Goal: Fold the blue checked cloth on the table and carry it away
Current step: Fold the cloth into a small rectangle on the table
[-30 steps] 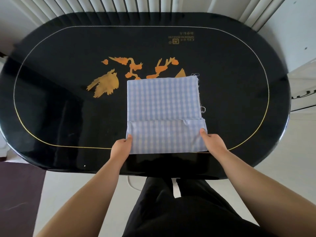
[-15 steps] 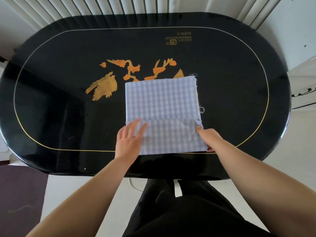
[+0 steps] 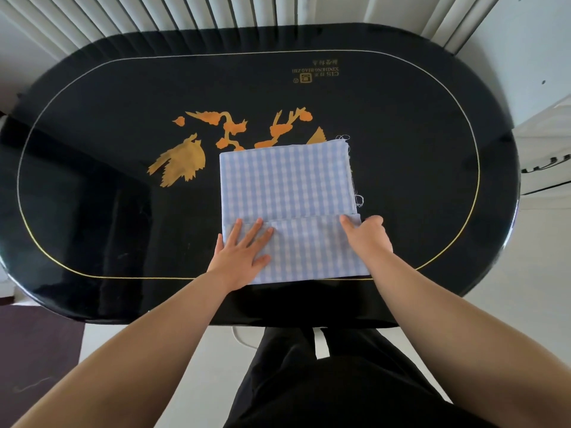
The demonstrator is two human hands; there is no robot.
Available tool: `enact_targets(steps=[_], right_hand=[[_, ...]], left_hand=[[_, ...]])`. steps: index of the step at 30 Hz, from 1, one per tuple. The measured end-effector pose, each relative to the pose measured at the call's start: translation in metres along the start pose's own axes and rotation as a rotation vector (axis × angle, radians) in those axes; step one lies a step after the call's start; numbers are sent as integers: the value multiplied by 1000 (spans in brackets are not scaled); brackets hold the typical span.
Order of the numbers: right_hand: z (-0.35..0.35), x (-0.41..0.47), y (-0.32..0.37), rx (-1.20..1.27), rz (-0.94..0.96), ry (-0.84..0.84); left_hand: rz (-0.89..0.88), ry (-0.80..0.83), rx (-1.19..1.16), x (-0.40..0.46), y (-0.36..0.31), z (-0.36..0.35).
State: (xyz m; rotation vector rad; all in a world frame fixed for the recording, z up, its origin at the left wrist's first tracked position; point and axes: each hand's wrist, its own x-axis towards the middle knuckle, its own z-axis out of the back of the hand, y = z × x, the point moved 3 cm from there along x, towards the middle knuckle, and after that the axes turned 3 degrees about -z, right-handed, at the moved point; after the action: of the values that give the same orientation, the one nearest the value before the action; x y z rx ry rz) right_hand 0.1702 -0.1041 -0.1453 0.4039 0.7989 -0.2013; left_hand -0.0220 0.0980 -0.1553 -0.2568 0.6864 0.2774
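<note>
The blue checked cloth (image 3: 287, 180) lies folded in a rectangle on the black oval table (image 3: 432, 143), near its front edge. A narrow near flap is folded up over the rest. My left hand (image 3: 244, 254) lies flat on the left part of that flap, fingers spread. At the flap's right edge, my right hand (image 3: 367, 239) pinches the cloth with the thumb on top and the fingers curled at the side. Loose threads hang from the cloth's right edge.
The table top has a gold border line, orange and gold bird and branch motifs (image 3: 228, 134) behind the cloth, and a small gold label (image 3: 315, 72) at the far side. White vertical slats (image 3: 216, 10) stand behind the table. My dark trousers (image 3: 324, 381) are below the front edge.
My left hand left the flap's left corner and now presses flat on top of the flap. My right hand slid a little up the right edge. The cloth stayed in place.
</note>
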Motion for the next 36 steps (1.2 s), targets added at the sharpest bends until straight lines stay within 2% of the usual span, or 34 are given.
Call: enact_targets(steps=[5, 9, 13, 18, 28, 30, 32, 34, 36], right_hand=[[7, 15, 4, 169, -32, 206], [7, 15, 3, 279, -1, 251], [6, 13, 1, 385, -142, 340], [10, 12, 9, 345, -241, 413], [14, 12, 9, 311, -250, 417], [14, 13, 3, 325, -201, 380], [21, 12, -6, 167, -49, 221], [35, 8, -17, -164, 204, -73], [42, 7, -29, -484, 568, -270]], left_hand=[[-10, 19, -39, 1, 3, 4], [-22, 9, -92, 1, 4, 5], [-54, -79, -178, -9, 16, 17], [-126, -81, 66, -18, 44, 27], [-244, -67, 108, -10, 77, 12], [-254, -55, 101, -9, 77, 12], [-248, -39, 76, -8, 75, 13], [-252, -45, 38, -7, 74, 13], [-263, -59, 12, -8, 75, 13]])
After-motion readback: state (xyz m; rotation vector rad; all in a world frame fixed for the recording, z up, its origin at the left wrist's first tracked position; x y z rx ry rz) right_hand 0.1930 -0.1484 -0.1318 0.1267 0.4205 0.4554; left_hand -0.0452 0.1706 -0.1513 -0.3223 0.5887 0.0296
